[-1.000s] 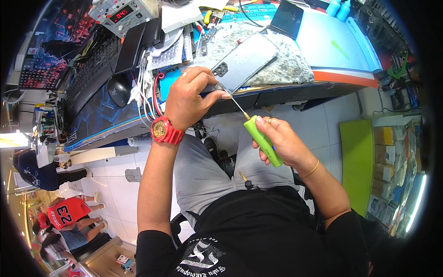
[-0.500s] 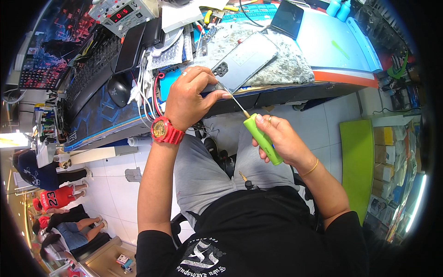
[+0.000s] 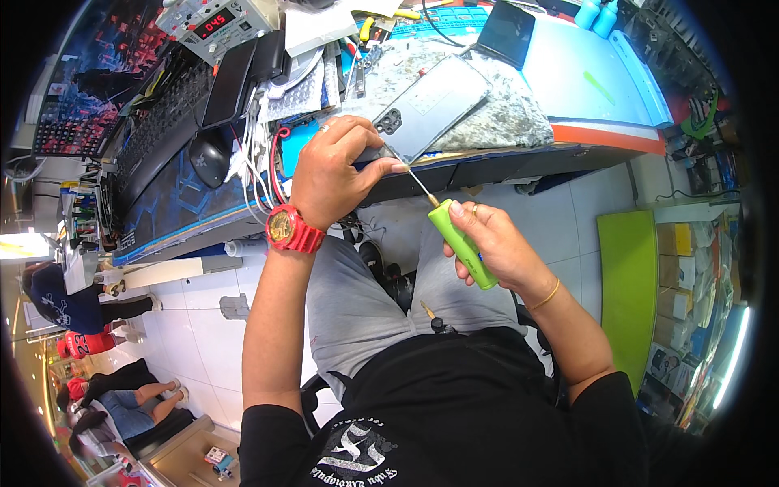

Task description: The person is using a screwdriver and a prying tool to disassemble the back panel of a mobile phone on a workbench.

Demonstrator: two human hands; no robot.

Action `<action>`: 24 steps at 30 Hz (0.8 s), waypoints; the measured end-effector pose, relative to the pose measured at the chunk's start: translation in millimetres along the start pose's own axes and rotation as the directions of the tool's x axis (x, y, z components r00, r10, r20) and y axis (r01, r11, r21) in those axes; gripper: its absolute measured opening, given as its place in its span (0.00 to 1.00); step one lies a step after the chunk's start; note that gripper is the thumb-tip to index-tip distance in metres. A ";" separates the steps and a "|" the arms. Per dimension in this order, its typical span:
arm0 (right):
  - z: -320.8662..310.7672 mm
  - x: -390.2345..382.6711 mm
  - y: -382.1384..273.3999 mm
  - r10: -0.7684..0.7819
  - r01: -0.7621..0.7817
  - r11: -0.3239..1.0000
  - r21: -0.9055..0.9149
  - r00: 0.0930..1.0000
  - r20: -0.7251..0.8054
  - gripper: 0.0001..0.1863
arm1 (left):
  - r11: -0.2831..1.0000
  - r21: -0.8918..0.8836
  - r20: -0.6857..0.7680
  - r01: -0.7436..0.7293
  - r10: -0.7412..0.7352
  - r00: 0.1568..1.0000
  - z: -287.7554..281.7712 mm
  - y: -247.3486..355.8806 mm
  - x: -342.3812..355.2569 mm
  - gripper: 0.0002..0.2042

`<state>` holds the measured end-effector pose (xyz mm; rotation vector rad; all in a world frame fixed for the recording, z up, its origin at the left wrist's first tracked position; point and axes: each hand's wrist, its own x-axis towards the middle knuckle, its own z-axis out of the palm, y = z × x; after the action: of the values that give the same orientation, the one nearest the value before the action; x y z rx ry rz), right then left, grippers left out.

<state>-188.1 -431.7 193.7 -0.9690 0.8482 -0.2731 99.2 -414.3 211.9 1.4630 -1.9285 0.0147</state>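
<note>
A silver-grey phone (image 3: 442, 99) lies slantwise at the front of the marbled work mat (image 3: 519, 120), its dark camera cluster (image 3: 389, 122) toward me. My left hand (image 3: 345, 162) grips its near left corner, the thumb stretched along the near edge. In my right hand (image 3: 491, 239) is a green-handled tool (image 3: 464, 245) with a long thin metal shaft. The shaft slants up and left to that near corner, close to my left thumb. Its tip is too small and partly hidden to make out, so I cannot tell whether it is in a gap or only touching.
Left of my hands are cables (image 3: 258, 162), a black mouse (image 3: 209, 160) and a keyboard (image 3: 158, 134). A power supply (image 3: 217, 28) with a red display stands behind them. Another dark phone (image 3: 505, 34) rests at the back, beside a pale blue mat (image 3: 596, 77). Several people are at far left.
My hands, the phone and the green-handled tool look almost unmoved. The power supply's display reads differently, and a person in red in the background has shifted.
</note>
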 end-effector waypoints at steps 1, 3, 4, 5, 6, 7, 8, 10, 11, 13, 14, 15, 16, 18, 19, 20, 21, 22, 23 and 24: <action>0.1 0.2 0.0 0.000 0.000 1.000 0.002 1.000 0.001 0.27 | 1.000 0.001 0.002 0.003 -0.003 1.000 -0.2 0.0 0.0 0.18; 0.9 0.0 -0.7 0.001 -0.001 1.000 -0.005 1.000 -0.001 0.27 | 1.000 0.004 -0.018 -0.010 0.010 1.000 0.1 -0.3 0.6 0.19; 1.1 -0.1 -1.0 0.001 -0.001 1.000 -0.008 1.000 -0.002 0.27 | 1.000 0.005 -0.029 -0.016 0.016 0.999 0.5 -0.6 0.9 0.19; 1.0 -0.1 -0.9 -0.002 0.002 1.000 -0.011 1.000 -0.004 0.27 | 1.000 0.005 -0.031 -0.018 0.019 0.999 0.7 -0.9 1.0 0.19; 0.9 0.0 -0.8 -0.004 0.004 1.000 -0.014 1.000 -0.005 0.27 | 1.000 0.004 -0.032 -0.020 0.021 0.999 1.0 -1.2 1.1 0.19; 0.5 -0.1 -0.5 -0.006 0.006 1.000 -0.016 1.000 -0.007 0.26 | 1.000 0.004 -0.034 -0.023 0.023 0.999 1.4 -1.4 1.1 0.19; 0.0 -0.3 -1.6 -0.010 0.009 1.000 -0.012 1.000 -0.024 0.26 | 1.000 0.004 -0.031 -0.025 0.025 0.999 1.5 -1.3 1.4 0.18; -1.9 -0.9 -6.1 -0.016 0.016 1.000 -0.005 0.998 -0.058 0.25 | 1.000 0.005 -0.027 -0.031 0.031 0.999 1.0 -1.1 2.2 0.18; -3.8 -1.5 -7.5 -0.024 0.024 1.000 0.000 0.998 -0.061 0.25 | 1.000 0.008 -0.028 -0.027 0.028 0.999 0.9 -0.9 2.2 0.19; -7.9 -3.6 -10.2 -0.040 0.041 0.999 0.009 0.997 -0.067 0.24 | 1.000 0.014 -0.030 -0.021 0.021 0.999 0.7 -0.1 1.7 0.19; -7.6 -5.5 -11.1 -0.043 0.042 0.999 -0.022 0.996 -0.078 0.25 | 1.000 0.016 -0.030 -0.026 0.026 0.999 0.7 -0.6 1.4 0.19; -6.5 -8.4 -11.3 -0.047 0.043 0.998 -0.054 0.995 -0.089 0.26 | 0.999 0.018 -0.031 -0.030 0.031 0.999 0.7 -1.6 0.8 0.19; -5.0 -10.9 -11.1 -0.050 0.042 0.996 -0.085 0.994 -0.099 0.27 | 0.999 0.019 -0.031 -0.035 0.035 0.999 0.7 -1.7 0.5 0.19; -1.7 -14.6 -12.3 -0.021 0.016 0.997 -0.071 0.998 -0.067 0.27 | 0.999 0.012 -0.035 -0.035 0.035 0.999 0.3 -0.5 0.9 0.20; -0.4 -15.9 -12.5 -0.006 0.003 0.998 -0.064 0.999 -0.052 0.27 | 0.999 0.008 -0.038 -0.036 0.036 0.999 0.2 0.4 1.5 0.20; 0.4 -15.5 -11.4 0.015 -0.016 0.999 -0.048 0.999 -0.030 0.26 | 0.999 0.012 -0.033 -0.041 0.042 0.999 0.2 0.4 1.5 0.20; 0.4 -15.4 -10.0 0.030 -0.030 0.999 -0.033 0.999 -0.018 0.26 | 0.999 0.016 -0.028 -0.047 0.047 0.998 0.0 0.1 1.4 0.21; 0.6 -14.6 -8.8 0.044 -0.044 0.999 -0.019 0.999 -0.003 0.26 | 0.998 0.022 -0.024 -0.051 0.052 0.998 -0.4 -0.4 1.0 0.21; 0.8 -14.2 -8.3 0.058 -0.058 0.998 -0.006 0.998 0.011 0.26 | 0.998 0.020 -0.025 -0.053 0.053 0.998 -0.2 -1.0 0.8 0.21; 1.0 -14.1 -8.5 0.064 -0.064 0.998 -0.005 0.998 0.015 0.26 | 0.998 0.018 -0.025 -0.055 0.055 0.998 0.3 -1.8 0.6 0.21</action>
<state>-195.3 -428.0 208.1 -0.9449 0.8650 -0.2089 100.5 -415.6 211.4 1.4142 -1.9517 0.0750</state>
